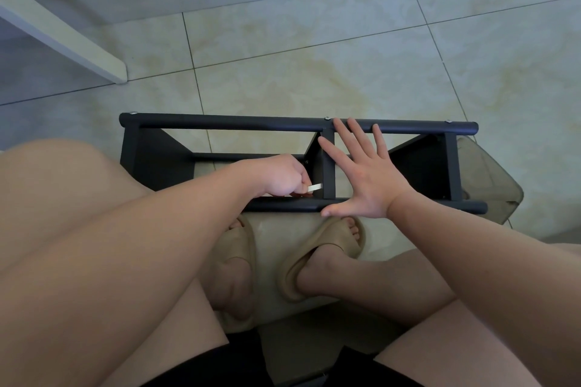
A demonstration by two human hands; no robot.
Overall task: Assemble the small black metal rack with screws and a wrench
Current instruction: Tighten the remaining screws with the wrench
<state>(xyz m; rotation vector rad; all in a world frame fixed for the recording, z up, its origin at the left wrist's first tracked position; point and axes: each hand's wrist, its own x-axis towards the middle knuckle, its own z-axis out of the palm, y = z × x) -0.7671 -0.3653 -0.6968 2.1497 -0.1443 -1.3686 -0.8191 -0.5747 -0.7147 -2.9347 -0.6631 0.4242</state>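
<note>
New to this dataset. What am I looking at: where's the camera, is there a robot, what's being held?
There is no robot here: a person works with bare hands. The single picture comes from a camera worn on the head, looking down past the knees to a tiled floor. The black metal rack lies crosswise in front of the feet, which are in tan slippers. Screw heads show on its far bar. The left hand grips a small pale wrench beside the middle upright. The right hand lies flat and open on the rack, apparently steadying it.
</note>
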